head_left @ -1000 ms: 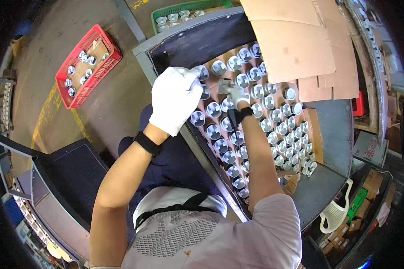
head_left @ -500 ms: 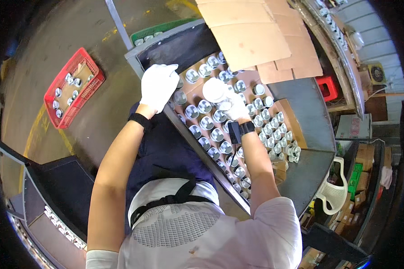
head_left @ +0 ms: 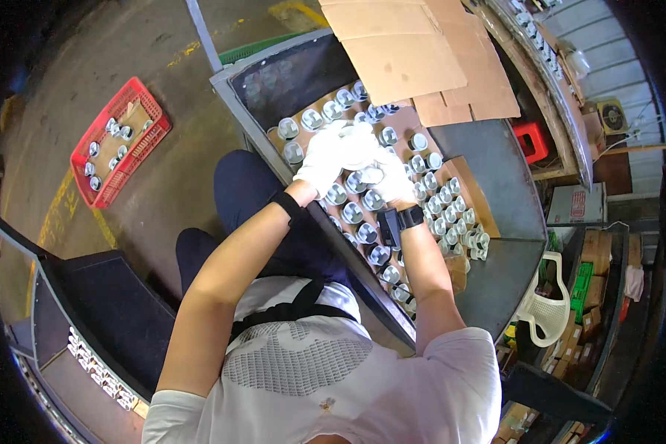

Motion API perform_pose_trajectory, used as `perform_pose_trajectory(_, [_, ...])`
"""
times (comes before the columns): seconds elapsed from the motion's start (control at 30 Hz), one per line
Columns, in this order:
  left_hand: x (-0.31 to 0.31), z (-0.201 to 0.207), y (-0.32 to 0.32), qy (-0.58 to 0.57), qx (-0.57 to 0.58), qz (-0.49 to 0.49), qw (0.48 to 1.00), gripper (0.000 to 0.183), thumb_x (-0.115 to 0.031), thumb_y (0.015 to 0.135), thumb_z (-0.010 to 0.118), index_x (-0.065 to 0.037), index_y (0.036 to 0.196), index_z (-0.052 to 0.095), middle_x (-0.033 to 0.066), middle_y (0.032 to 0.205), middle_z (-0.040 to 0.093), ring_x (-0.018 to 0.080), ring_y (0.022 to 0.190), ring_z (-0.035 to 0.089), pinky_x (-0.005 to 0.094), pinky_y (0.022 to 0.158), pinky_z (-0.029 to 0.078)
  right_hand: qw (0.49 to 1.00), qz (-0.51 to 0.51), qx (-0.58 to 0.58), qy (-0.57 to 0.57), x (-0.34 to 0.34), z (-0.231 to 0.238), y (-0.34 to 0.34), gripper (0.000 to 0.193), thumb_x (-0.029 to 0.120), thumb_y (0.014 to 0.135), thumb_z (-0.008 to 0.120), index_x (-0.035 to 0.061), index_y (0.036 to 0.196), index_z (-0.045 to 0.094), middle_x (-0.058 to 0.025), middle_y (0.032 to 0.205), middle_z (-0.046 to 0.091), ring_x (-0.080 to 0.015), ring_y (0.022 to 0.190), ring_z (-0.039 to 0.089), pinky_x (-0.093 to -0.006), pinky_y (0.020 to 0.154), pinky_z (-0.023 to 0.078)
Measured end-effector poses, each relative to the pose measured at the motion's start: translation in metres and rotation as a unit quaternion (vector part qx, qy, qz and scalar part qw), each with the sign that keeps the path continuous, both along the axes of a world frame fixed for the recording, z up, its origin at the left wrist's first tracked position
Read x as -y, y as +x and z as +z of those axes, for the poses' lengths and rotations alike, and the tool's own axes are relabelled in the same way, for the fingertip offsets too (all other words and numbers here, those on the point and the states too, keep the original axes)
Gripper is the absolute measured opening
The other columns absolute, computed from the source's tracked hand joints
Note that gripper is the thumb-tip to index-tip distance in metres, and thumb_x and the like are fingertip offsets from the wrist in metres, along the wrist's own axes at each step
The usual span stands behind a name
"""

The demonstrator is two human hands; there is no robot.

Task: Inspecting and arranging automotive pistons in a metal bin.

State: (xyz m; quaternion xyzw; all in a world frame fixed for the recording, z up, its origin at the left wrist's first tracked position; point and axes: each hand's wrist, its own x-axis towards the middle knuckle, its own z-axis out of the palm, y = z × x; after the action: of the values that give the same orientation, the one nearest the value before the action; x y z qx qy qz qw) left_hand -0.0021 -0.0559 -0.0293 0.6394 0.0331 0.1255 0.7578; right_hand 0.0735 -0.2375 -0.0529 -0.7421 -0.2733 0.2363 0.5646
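Apparently mid-job: L hand & R hand at 12 o'clock, can't tell grip (glare); many metal parts prob. left on table, few in red basket, 10 o'clock.

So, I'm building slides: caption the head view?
Left hand and right hand, both white-gloved, together over rows of metal parts.

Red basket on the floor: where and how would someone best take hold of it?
I'd reach down from above and take the red basket by its rim, midway along both long sides. It sits open side up, leaving the rim exposed, and opposite holds should balance its long shape. Metal pieces lie inside, so it's probably best kept level.
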Motion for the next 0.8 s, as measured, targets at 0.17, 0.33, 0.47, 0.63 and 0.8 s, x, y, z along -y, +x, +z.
perform_pose_trajectory(0.17, [-0.001, -0.054, 0.012, 0.031, 0.048, 0.027, 0.998, 0.037, -0.021, 0.097, 0.058, -0.002, 0.129, 0.058, 0.0094, 0.124, 0.064, 0.0166, 0.112, 0.061, 0.0301, 0.095, 0.05, 0.997, -0.013, -0.063, 0.049, -0.005, 0.0, -0.01, 0.044, 0.004, 0.091, 0.059, -0.0014, 0.135, 0.055, -0.0117, 0.13, 0.061, -0.0193, 0.117, 0.057, -0.0319, 0.101, 0.046])
perform_pose_trajectory(0.33, [-0.006, -0.032, 0.001, -0.191, 0.011, -0.071, 0.979, 0.039, -0.021, 0.102, 0.05, -0.001, 0.135, 0.053, 0.0093, 0.132, 0.059, 0.0173, 0.116, 0.059, 0.0317, 0.097, 0.049, 0.994, -0.042, -0.095, 0.035, -0.002, -0.007, -0.008, 0.04, 0.008, 0.096, 0.057, -0.0019, 0.135, 0.054, -0.0103, 0.13, 0.061, -0.018, 0.116, 0.058, -0.0308, 0.1, 0.047])
perform_pose_trajectory(0.47, [-0.014, -0.016, -0.003, -0.201, -0.038, -0.06, 0.977, 0.037, -0.019, 0.105, 0.043, 0.0, 0.135, 0.054, 0.0102, 0.132, 0.06, 0.0183, 0.119, 0.06, 0.0328, 0.102, 0.048, 0.997, -0.046, -0.054, 0.015, -0.009, 0.003, -0.016, 0.037, 0.01, 0.099, 0.055, -0.0019, 0.134, 0.054, -0.0095, 0.128, 0.062, -0.0168, 0.115, 0.058, -0.0292, 0.096, 0.049])
perform_pose_trajectory(0.63, [-0.013, -0.014, -0.004, -0.187, -0.042, -0.056, 0.98, 0.039, -0.022, 0.105, 0.044, 0.0, 0.136, 0.054, 0.0094, 0.132, 0.061, 0.0179, 0.119, 0.059, 0.0321, 0.101, 0.048, 0.985, -0.077, -0.141, 0.059, -0.007, -0.004, -0.013, 0.035, 0.011, 0.1, 0.053, -0.0016, 0.133, 0.054, -0.0091, 0.125, 0.062, -0.0163, 0.11, 0.06, -0.0301, 0.094, 0.051])
perform_pose_trajectory(0.8, [-0.015, -0.025, 0.002, -0.242, -0.042, -0.068, 0.967, 0.038, -0.022, 0.105, 0.045, 0.0, 0.135, 0.055, 0.0095, 0.132, 0.061, 0.0182, 0.118, 0.06, 0.0315, 0.1, 0.048, 0.994, -0.044, -0.095, 0.043, -0.004, -0.008, -0.007, 0.037, 0.006, 0.094, 0.057, -0.0017, 0.13, 0.057, -0.009, 0.123, 0.064, -0.0164, 0.108, 0.061, -0.031, 0.094, 0.051])
